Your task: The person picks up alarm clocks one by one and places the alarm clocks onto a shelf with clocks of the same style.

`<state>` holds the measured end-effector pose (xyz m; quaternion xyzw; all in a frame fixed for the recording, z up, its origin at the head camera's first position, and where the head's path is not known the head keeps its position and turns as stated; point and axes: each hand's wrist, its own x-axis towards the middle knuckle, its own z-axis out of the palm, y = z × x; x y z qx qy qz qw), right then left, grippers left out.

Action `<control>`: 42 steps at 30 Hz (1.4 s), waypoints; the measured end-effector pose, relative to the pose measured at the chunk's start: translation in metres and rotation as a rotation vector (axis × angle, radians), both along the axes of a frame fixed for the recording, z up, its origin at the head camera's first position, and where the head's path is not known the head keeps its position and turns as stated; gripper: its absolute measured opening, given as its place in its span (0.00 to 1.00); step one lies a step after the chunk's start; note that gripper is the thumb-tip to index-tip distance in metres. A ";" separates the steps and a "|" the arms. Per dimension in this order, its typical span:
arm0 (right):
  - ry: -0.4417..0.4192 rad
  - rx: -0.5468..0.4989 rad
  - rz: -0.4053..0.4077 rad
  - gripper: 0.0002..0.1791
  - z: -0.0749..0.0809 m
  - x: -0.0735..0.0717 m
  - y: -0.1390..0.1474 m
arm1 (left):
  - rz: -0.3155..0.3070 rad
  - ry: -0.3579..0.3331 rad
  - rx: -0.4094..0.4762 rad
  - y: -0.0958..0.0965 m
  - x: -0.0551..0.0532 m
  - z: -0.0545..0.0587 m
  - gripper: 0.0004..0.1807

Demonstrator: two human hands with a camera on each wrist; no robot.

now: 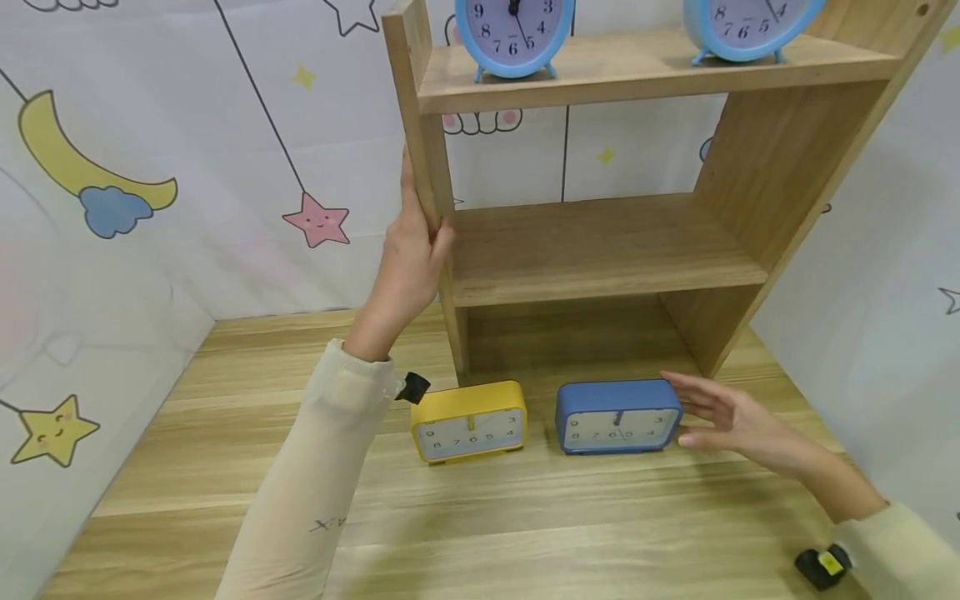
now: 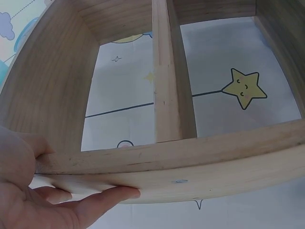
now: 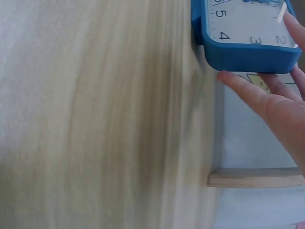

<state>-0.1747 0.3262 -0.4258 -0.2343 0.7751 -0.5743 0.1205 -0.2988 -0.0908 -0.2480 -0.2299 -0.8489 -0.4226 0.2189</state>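
My left hand (image 1: 412, 258) grips the left side panel (image 1: 427, 167) of a wooden shelf unit. In the left wrist view its fingers (image 2: 102, 198) lie along the panel's outer face. Low at the right, my right hand (image 1: 738, 421) is at the right end of a blue rectangular clock (image 1: 618, 417) standing upright on the table. Its fingers are spread and fairly straight beside that end; the right wrist view shows fingertips (image 3: 226, 78) close to the blue casing. Whether they press on it I cannot tell. A yellow rectangular clock (image 1: 470, 425) stands left of the blue one.
Two light blue round clocks, one on the left (image 1: 513, 33) and one on the right (image 1: 746, 25), stand on the upper shelf (image 1: 630, 62). Below it is a middle shelf (image 1: 600, 246). Printed cloth walls (image 1: 225, 150) surround the wood-grain table (image 1: 480, 533).
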 end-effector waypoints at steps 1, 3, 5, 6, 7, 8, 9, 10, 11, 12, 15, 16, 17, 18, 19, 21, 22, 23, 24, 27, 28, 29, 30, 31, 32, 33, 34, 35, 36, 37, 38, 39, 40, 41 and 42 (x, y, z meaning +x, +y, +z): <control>-0.010 0.004 -0.008 0.43 -0.001 -0.001 0.000 | 0.001 0.001 0.000 0.000 0.000 0.000 0.45; -0.022 0.018 -0.032 0.43 -0.004 -0.002 -0.001 | 0.002 0.001 -0.001 0.000 0.001 0.000 0.46; -0.045 0.014 -0.052 0.42 -0.006 -0.003 -0.001 | 0.003 0.002 -0.002 0.000 0.001 0.000 0.46; -0.057 0.005 -0.060 0.42 -0.007 -0.003 -0.002 | 0.004 0.002 -0.003 0.001 0.001 0.000 0.46; -0.070 0.002 -0.071 0.41 -0.009 -0.003 -0.002 | 0.004 0.003 -0.003 0.001 0.001 0.000 0.46; -0.083 -0.007 -0.078 0.41 -0.010 -0.004 -0.002 | 0.003 0.003 -0.003 0.001 0.001 0.000 0.46; -0.100 -0.024 -0.080 0.41 -0.011 -0.004 -0.002 | 0.002 0.001 -0.001 0.001 0.001 0.000 0.46; -0.115 -0.039 -0.083 0.41 -0.012 -0.005 -0.002 | 0.001 0.001 0.001 0.001 0.001 0.000 0.46; -0.127 -0.056 -0.082 0.40 -0.013 -0.005 -0.003 | 0.002 0.002 0.001 0.001 0.001 0.000 0.46; -0.139 -0.070 -0.077 0.40 -0.014 -0.006 -0.003 | 0.001 0.001 0.002 0.000 0.001 -0.001 0.46; -0.180 -0.123 -0.052 0.40 -0.017 -0.007 -0.002 | 0.000 0.001 -0.001 0.001 0.001 -0.001 0.46; -0.192 -0.137 -0.044 0.39 -0.018 -0.008 -0.001 | 0.000 0.002 -0.002 0.001 0.001 -0.001 0.46; -0.205 -0.153 -0.033 0.38 -0.019 -0.009 -0.001 | 0.000 0.001 -0.003 0.001 0.001 -0.001 0.46; -0.217 -0.167 -0.023 0.36 -0.020 -0.009 0.000 | -0.001 0.000 -0.003 0.001 0.001 -0.001 0.46; -0.225 -0.175 -0.017 0.34 -0.020 -0.009 0.001 | -0.001 -0.001 -0.003 0.001 0.001 -0.001 0.46; -0.234 -0.188 -0.005 0.30 -0.021 -0.010 0.002 | 0.000 -0.003 -0.003 0.001 0.001 -0.001 0.46; -0.236 -0.193 0.000 0.28 -0.021 -0.011 0.002 | 0.001 -0.005 -0.002 0.001 0.002 -0.001 0.46; -0.237 -0.196 0.005 0.27 -0.021 -0.011 0.002 | 0.001 -0.007 -0.002 0.001 0.002 -0.001 0.46; -0.238 -0.199 0.010 0.27 -0.021 -0.011 0.002 | 0.002 -0.007 -0.002 0.001 0.002 -0.001 0.46; -0.235 -0.204 0.023 0.27 -0.022 -0.011 0.002 | 0.001 -0.008 -0.003 0.000 0.002 -0.001 0.46; -0.234 -0.205 0.025 0.27 -0.022 -0.011 0.002 | -0.001 -0.008 -0.003 0.001 0.002 -0.001 0.46; -0.232 -0.204 0.028 0.27 -0.022 -0.011 0.002 | -0.002 -0.007 -0.003 0.000 0.002 -0.001 0.45; -0.230 -0.204 0.030 0.27 -0.022 -0.011 0.003 | -0.004 -0.007 -0.002 0.001 0.002 -0.001 0.45; -0.228 -0.204 0.031 0.27 -0.022 -0.011 0.003 | -0.006 -0.006 -0.001 0.001 0.002 -0.001 0.45; -0.225 -0.206 0.034 0.26 -0.022 -0.012 0.003 | -0.007 -0.007 -0.001 0.001 0.002 -0.001 0.45; -0.222 -0.211 0.040 0.25 -0.022 -0.012 0.003 | -0.009 -0.006 0.000 0.001 0.002 -0.001 0.45; -0.220 -0.217 0.046 0.24 -0.022 -0.012 0.003 | -0.010 -0.007 0.000 0.001 0.002 -0.001 0.45; -0.217 -0.224 0.053 0.24 -0.023 -0.012 0.003 | -0.011 -0.009 0.001 0.001 0.002 -0.001 0.45; -0.214 -0.231 0.060 0.23 -0.023 -0.012 0.003 | -0.011 -0.010 0.001 0.001 0.002 -0.001 0.45; -0.210 -0.238 0.067 0.24 -0.024 -0.013 0.003 | -0.011 -0.011 0.001 0.000 0.002 -0.001 0.45; -0.206 -0.246 0.074 0.24 -0.024 -0.013 0.003 | -0.010 -0.013 0.001 0.000 0.002 -0.001 0.45; -0.203 -0.255 0.081 0.25 -0.025 -0.013 0.003 | -0.010 -0.013 0.000 0.000 0.002 -0.001 0.45; -0.200 -0.262 0.087 0.25 -0.026 -0.014 0.003 | -0.008 -0.015 -0.001 0.000 0.002 -0.001 0.45; -0.199 -0.271 0.093 0.26 -0.026 -0.014 0.003 | -0.007 -0.015 -0.002 0.001 0.002 -0.001 0.45; -0.198 -0.279 0.098 0.26 -0.027 -0.014 0.004 | -0.006 -0.014 -0.003 0.001 0.002 -0.001 0.45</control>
